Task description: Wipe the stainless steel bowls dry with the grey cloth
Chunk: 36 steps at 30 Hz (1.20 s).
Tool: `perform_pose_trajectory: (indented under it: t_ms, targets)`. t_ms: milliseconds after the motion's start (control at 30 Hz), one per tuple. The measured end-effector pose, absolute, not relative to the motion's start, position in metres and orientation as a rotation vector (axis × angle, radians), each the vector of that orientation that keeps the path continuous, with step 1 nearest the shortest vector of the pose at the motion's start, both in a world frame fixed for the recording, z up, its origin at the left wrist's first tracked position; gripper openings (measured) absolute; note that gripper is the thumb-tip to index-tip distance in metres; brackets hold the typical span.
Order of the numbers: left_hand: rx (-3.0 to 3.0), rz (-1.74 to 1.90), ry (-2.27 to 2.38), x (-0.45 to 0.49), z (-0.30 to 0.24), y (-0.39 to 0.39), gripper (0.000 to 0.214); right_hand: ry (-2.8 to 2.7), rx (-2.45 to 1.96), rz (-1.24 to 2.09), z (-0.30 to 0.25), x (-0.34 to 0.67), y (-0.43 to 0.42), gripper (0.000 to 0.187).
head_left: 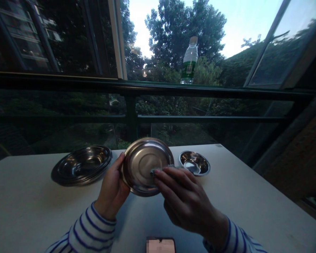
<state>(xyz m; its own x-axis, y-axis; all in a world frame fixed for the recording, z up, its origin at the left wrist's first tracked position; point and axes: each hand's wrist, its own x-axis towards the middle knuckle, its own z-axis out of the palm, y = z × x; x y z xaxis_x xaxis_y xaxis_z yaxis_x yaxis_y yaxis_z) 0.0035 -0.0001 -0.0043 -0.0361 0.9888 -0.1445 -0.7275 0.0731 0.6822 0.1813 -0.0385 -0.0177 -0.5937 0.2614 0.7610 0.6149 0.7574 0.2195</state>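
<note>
Trees (pixel 184 28) fill the upper ctr of the frame behind glass, sky pale above them. White table (pixel 28 200) spans the lower half, its far edge running below mid-frame. Dark rail (pixel 152 90) crosses the full width above it, approx. a third down from the top. R hand (pixel 185 196), lower ctr-right, striped cuff, fingers closed in a pinch on a small item & pressed up to the bowl's face. L hand (pixel 114 191), ctr-left, also striped cuff, gripping the bowl by its left edge, thumb up on the rim. Stack (pixel 81 165) of wide shiny metal bowls sits on the table, left of ctr, rims nested. Bowl (pixel 144 154), the held one, is at frame ctr, raised & tilted so its round face w/ ring shows. Small bowl (pixel 195 164), metal, sits upright on the table just right of ctr, near R hand. Bottle (pixel 189 68), clear w/ green label, upper right of ctr, just above the rail. Phone (pixel 162 246) at btm ctr, cut off by frame edge. Item (pixel 153 172) in R fingertips is greyish, mostly hidden, can't tell what
</note>
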Motion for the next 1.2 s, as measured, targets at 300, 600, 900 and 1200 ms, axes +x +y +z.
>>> perform_pose_trajectory:
  t_ms: [300, 600, 900, 1200]
  targets:
    - [0.459, 1.418, 0.734, 0.007, -0.006, -0.002, 0.027, -2.194, -0.727, -0.586, -0.018, 0.18, -0.039, 0.036]
    - [0.477, 1.408, 0.726, 0.008, -0.003, -0.002, 0.029, -2.332, -0.866, -0.436, -0.009, 0.188, -0.039, 0.06]
    - [0.451, 1.432, 0.764, 0.0, -0.012, 0.007, 0.027, -2.464, -0.798, -0.307, -0.009, 0.198, -0.031, 0.053]
    - [0.437, 1.475, 0.871, 0.001, -0.009, 0.008, 0.027, -2.046, -1.024, -0.372, 0.01, 0.222, -0.029, 0.028]
